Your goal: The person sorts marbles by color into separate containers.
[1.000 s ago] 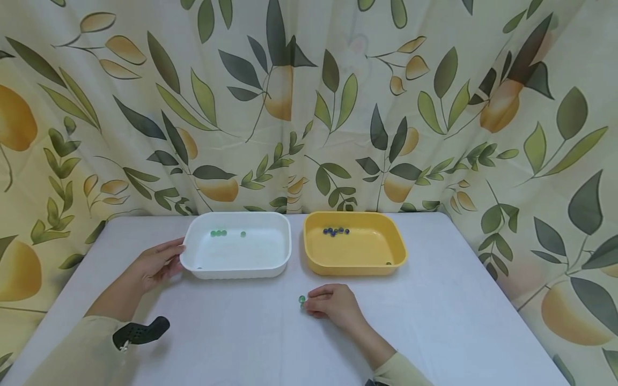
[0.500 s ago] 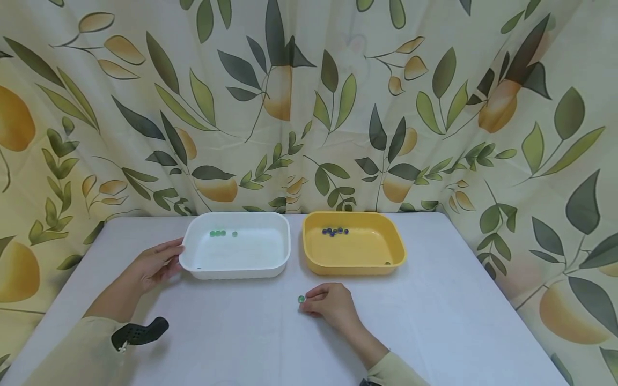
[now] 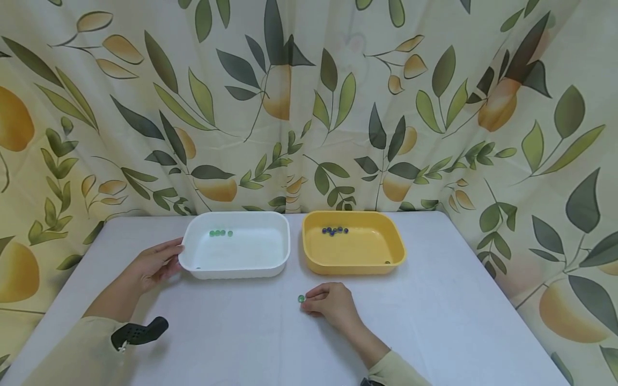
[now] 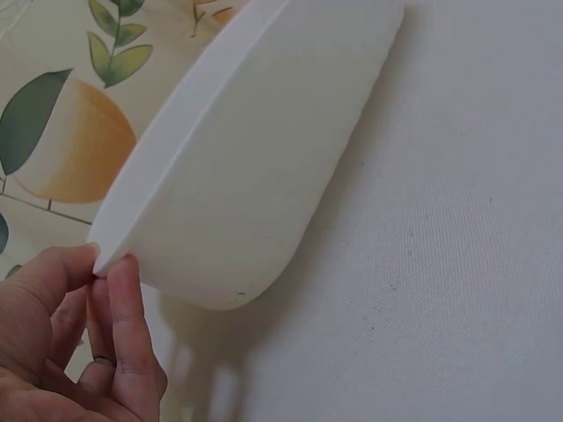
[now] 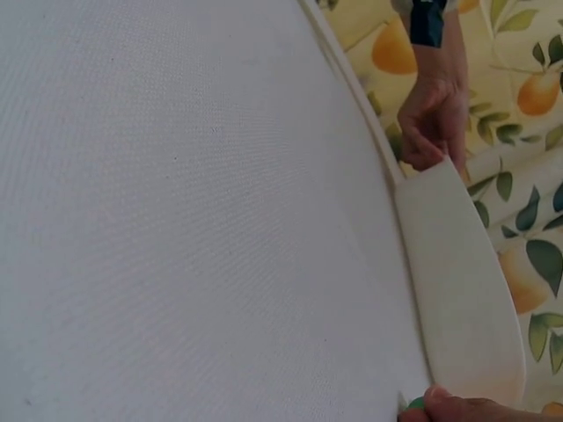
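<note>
At the left end of the white tray [image 3: 260, 252], my left hand [image 3: 154, 265] pinches the rim between thumb and fingers, as the left wrist view shows. My right hand [image 3: 333, 304] is in front of the two trays, thumb and fingers drawn together on a green glass marble [image 3: 301, 298] that peeks out at the fingertips. In the right wrist view, only the fingertips and a bit of that green marble [image 5: 416, 403] show at the bottom edge. Several green marbles [image 3: 218, 233] lie along the back of the white tray, plus a small dark spot near its front left.
To the right stands a yellow tray [image 3: 354, 254] with several dark blue marbles [image 3: 332, 231] in a cluster and one dark marble [image 3: 388, 262] at its front right corner. Both trays stand near the back edge of a white-covered table [image 3: 232, 332]. A leaf-patterned curtain [image 3: 309, 107] hangs behind.
One green marble in the white tray has rolled left towards the others. At the right fingertips two marbles showed earlier, now one. The left hand has stayed at the rim.
</note>
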A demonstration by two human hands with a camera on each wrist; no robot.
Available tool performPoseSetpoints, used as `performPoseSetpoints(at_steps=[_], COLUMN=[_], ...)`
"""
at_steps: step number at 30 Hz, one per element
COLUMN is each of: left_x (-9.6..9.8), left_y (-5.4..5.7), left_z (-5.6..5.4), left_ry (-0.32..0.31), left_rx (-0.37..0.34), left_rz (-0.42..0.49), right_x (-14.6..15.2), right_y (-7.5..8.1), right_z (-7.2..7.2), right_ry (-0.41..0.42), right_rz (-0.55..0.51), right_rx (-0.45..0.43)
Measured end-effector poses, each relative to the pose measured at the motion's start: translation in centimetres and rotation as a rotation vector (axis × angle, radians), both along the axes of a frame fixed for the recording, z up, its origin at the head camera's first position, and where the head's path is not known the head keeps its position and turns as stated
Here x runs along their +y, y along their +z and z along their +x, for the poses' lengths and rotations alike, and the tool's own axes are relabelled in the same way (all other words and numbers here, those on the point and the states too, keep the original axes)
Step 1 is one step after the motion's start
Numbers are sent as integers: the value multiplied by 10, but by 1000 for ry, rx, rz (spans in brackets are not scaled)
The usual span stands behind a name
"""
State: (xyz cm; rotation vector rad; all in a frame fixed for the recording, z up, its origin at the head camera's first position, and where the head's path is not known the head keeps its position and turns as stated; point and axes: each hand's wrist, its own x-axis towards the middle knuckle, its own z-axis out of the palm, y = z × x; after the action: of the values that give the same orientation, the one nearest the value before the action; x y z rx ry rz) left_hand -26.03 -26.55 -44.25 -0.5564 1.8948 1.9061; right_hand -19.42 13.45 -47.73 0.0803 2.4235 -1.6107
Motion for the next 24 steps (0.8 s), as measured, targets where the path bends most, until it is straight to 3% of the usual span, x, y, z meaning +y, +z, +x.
performPoseSetpoints(at_steps=[24], left_x=[-1], left_y=[0], left_z=[0], left_ry=[32], left_rx=[-10], left_rz=[63], right_x=[7], right_y=[-2], right_z=[-1], right_ry=[14], right_rz=[-196], right_rx=[-113])
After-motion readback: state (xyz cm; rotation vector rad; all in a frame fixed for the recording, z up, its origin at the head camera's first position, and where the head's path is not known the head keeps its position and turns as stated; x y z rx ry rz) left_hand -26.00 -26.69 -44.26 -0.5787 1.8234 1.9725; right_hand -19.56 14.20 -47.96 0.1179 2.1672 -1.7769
